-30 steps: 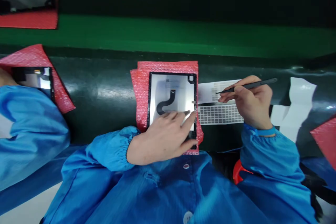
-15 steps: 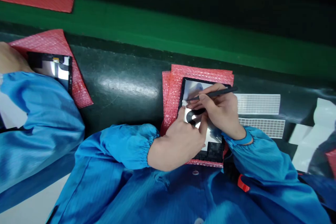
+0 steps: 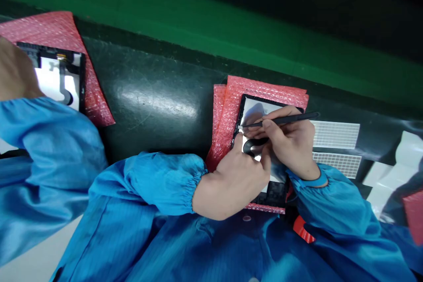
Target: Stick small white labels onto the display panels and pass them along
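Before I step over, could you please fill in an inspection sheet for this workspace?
Surface: dark, glossy work table with glare and scuffs.
Job's things: tablet-sized display panel on red bubble wrap; two gridded sheets to its right.
Clutter: curling white paper at far right.
Hands: left hand on the panel; right hand holds black tweezers, tip near the panel's left edge.
Cables: black flex cable on the panel, partly hidden.
Surroundings: co-worker's hand at left, by another panel; green strip beyond the table.
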Demonstrator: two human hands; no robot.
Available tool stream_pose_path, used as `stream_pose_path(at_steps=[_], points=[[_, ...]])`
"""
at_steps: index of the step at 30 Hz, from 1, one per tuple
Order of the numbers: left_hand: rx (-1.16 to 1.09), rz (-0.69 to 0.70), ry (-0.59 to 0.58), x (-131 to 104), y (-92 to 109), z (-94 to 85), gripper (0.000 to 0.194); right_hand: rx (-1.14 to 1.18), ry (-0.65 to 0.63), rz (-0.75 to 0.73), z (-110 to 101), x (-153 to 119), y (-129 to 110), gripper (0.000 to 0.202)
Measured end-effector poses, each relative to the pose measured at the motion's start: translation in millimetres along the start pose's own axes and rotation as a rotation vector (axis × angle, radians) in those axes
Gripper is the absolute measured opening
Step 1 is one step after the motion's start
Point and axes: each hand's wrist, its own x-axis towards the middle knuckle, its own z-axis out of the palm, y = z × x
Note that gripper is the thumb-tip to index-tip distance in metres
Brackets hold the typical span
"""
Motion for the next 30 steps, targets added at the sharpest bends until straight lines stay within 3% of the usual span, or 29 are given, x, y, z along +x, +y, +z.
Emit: stream_pose_path(at_steps=[8,15,21,25,27,30], points=[[-0.081,-0.078,0.021,4.4,-6.3,1.0,0.078,-0.025,-0.005,-0.022,-0.2,1.2,1.7,0.014],[-0.146,-0.153,-0.051,11.9,-13.0,3.8,0.075,-0.054,-0.006,0.005,-1.1,1.8,1.9,0.012],[-0.129,0.048,-0.014,6.3,-20.4,-10.1,0.057,0.004,0.004,0.058,-0.5,3.8,4.4,0.015],[-0.106,0.135,-0.034,0.0,-28.2,-24.7,0.046,0.078,0.070,-0.024,-8.3,-2.4,-1.7,0.014],[-0.109,0.050,-0.059,-8.7,-33.2,-31.6,0.042,0.151,0.161,-0.101,-18.9,-8.7,-5.3,0.009],[-0.112,-0.351,-0.046,-27.5,-40.0,-31.9,0.046,0.225,0.315,-0.197,-42.3,-17.6,-3.6,0.006]])
